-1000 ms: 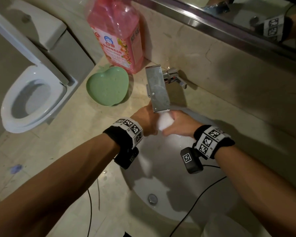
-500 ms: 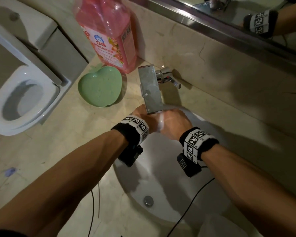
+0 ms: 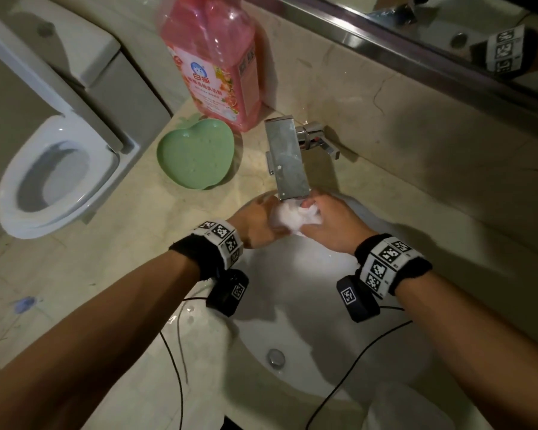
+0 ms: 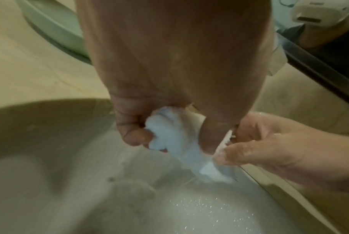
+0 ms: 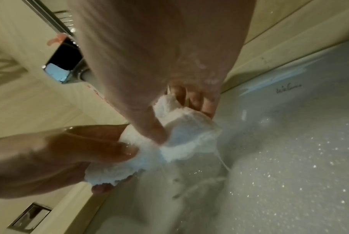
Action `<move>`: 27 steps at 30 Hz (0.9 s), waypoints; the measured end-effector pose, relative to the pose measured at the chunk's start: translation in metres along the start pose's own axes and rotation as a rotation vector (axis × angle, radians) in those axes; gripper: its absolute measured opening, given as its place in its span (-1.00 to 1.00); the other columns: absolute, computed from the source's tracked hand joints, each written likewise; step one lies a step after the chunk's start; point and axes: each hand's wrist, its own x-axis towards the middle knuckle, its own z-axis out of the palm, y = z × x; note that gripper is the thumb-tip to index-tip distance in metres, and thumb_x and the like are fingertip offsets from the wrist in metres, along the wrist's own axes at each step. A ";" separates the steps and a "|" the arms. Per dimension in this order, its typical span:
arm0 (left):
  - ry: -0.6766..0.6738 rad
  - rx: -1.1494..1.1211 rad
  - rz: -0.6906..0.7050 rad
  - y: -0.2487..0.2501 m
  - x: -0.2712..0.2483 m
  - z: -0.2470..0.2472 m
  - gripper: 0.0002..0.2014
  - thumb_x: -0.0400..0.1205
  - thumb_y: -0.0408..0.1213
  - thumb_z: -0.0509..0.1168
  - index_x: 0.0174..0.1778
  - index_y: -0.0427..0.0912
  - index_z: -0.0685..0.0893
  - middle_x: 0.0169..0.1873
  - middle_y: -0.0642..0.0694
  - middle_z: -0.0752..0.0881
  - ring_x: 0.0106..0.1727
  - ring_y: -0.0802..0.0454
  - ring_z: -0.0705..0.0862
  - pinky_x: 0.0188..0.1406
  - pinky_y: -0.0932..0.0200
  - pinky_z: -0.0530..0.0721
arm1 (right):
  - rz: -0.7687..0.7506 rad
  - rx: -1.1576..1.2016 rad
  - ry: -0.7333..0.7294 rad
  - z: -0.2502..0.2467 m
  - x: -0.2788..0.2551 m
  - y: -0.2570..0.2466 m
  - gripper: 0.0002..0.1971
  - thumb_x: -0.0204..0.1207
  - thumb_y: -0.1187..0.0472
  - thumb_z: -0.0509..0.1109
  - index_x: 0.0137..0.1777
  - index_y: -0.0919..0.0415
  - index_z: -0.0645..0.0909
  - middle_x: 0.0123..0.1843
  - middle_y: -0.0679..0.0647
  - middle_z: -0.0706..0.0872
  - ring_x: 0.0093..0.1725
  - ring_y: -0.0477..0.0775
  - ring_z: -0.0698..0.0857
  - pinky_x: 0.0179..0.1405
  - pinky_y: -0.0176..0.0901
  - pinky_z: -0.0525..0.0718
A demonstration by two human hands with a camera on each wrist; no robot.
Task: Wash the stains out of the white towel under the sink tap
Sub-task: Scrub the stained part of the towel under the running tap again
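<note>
A small wet white towel is bunched between both hands right under the spout of the flat metal tap, over the white sink basin. My left hand grips one end; in the left wrist view the towel is squeezed between its curled fingers and thumb. My right hand pinches the other end; in the right wrist view the towel is clamped under its thumb and water runs off it. No stains show on the visible cloth.
A green apple-shaped dish and a big pink detergent bottle stand left of the tap on the beige counter. The drain sits low in the basin. A toilet is at far left, a mirror behind.
Both hands stay under the spout working the towel. The bunched cloth shows more between them now than half a second ago, when the hands were pressed closer together.
</note>
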 end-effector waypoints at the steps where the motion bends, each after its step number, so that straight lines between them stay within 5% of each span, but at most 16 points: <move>1: 0.009 0.017 -0.048 -0.002 -0.004 0.000 -0.36 0.55 -0.11 0.47 0.52 -0.19 0.43 0.43 -0.18 0.54 0.44 -0.14 0.53 0.47 -0.01 0.47 | -0.012 -0.008 0.025 0.002 -0.001 -0.002 -0.63 0.41 0.19 0.60 0.08 -0.07 0.50 0.07 -0.08 0.62 0.06 -0.01 0.63 -0.10 -0.32 0.53; 5: 0.030 0.166 -0.218 -0.011 -0.018 0.004 -0.27 0.53 0.13 0.42 0.53 -0.09 0.32 0.38 -0.13 0.58 0.27 -0.20 0.64 0.24 0.02 0.59 | -0.118 -0.051 0.093 0.010 -0.004 -0.011 -0.66 0.44 0.41 0.55 -0.17 -0.08 0.56 0.03 0.03 0.66 0.02 0.04 0.63 -0.05 -0.23 0.54; 10: 0.069 -0.020 -0.190 -0.017 -0.033 0.004 -0.42 0.48 0.23 0.43 0.25 -0.09 0.56 0.08 -0.02 0.68 0.06 -0.06 0.67 0.03 0.08 0.62 | -0.214 0.019 0.110 0.011 -0.013 -0.020 -0.61 0.36 0.57 0.57 -0.25 0.01 0.63 0.19 0.03 0.69 0.21 0.01 0.67 -0.04 -0.68 0.48; 16: 0.162 -0.214 -0.128 -0.017 -0.038 0.007 -0.65 0.46 -0.09 0.54 -0.02 -0.08 0.52 -0.09 -0.08 0.67 -0.11 -0.06 0.63 -0.18 0.10 0.60 | -0.147 0.035 0.238 0.014 -0.022 -0.027 -0.58 0.35 0.47 0.66 -0.29 -0.12 0.67 0.18 0.05 0.49 0.15 0.00 0.59 0.18 -0.31 0.64; 19: 0.143 -0.367 -0.144 -0.011 -0.035 0.007 -0.66 0.48 0.09 0.49 -0.14 -0.08 0.58 -0.22 -0.05 0.65 -0.25 0.02 0.61 -0.18 0.18 0.60 | -0.148 0.091 0.260 0.014 -0.025 -0.030 -0.58 0.36 0.52 0.61 -0.27 -0.09 0.66 -0.02 -0.07 0.53 -0.08 -0.14 0.61 -0.03 -0.45 0.57; 21: 0.186 -0.497 -0.206 -0.009 -0.031 0.007 -0.64 0.58 0.16 0.35 -0.24 -0.09 0.59 -0.29 -0.06 0.63 -0.31 0.04 0.59 -0.16 0.13 0.58 | -0.171 0.183 0.269 0.012 -0.027 -0.029 -0.56 0.37 0.57 0.55 -0.28 -0.08 0.66 -0.05 -0.08 0.58 -0.05 -0.15 0.65 -0.04 -0.44 0.54; 24: 0.285 -0.419 -0.226 -0.010 -0.028 0.012 -0.76 0.59 -0.04 0.41 -0.11 -0.03 0.48 -0.23 -0.04 0.67 -0.29 0.06 0.64 -0.25 0.11 0.63 | -0.186 0.314 0.271 0.006 -0.031 -0.029 -0.54 0.41 0.63 0.48 -0.24 -0.05 0.68 0.00 0.07 0.70 0.09 0.08 0.74 0.11 -0.07 0.70; 27: 0.222 -0.378 -0.166 -0.005 -0.026 0.013 -0.46 0.45 -0.32 0.46 0.25 0.05 0.36 0.03 -0.14 0.68 -0.08 -0.08 0.74 -0.22 -0.03 0.79 | -0.137 0.409 0.269 0.007 -0.034 -0.029 -0.62 0.47 0.58 0.46 -0.11 0.00 0.62 0.05 0.13 0.77 0.06 0.18 0.80 0.18 0.11 0.76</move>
